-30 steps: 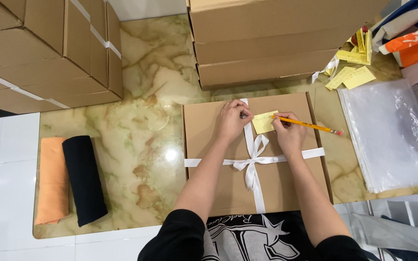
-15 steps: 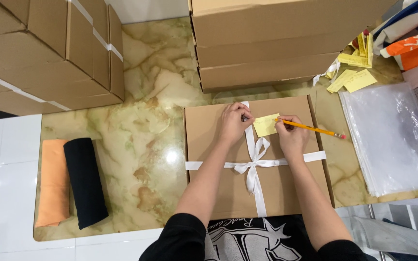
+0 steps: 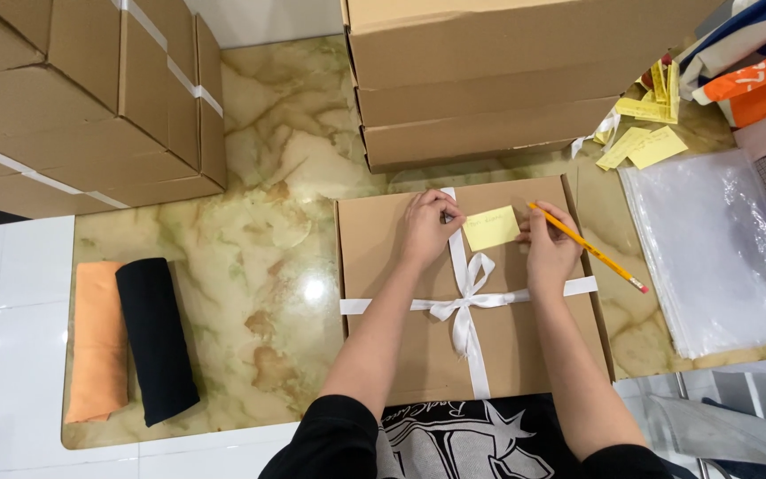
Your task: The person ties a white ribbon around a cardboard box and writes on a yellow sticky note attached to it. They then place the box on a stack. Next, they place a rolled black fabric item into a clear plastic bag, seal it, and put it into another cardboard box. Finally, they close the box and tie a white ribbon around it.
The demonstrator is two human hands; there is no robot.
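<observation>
yellow note (image 3: 491, 228) lies flat on lid of brown flat box (image 3: 472, 293), just right of white ribbon (image 3: 465, 297) tied in bow at box centre. left hand (image 3: 427, 226) curled, fingertips pressing ribbon and note's left edge. right hand (image 3: 550, 248) closed around yellow pencil (image 3: 589, 249), fingers touching note's right edge. box rests on marble tabletop (image 3: 259, 257). black roll (image 3: 156, 340) and orange roll (image 3: 97, 340) at left edge, touching. cardboard cartons (image 3: 90, 98) behind. clear plastic bags (image 3: 711, 248) at right.
</observation>
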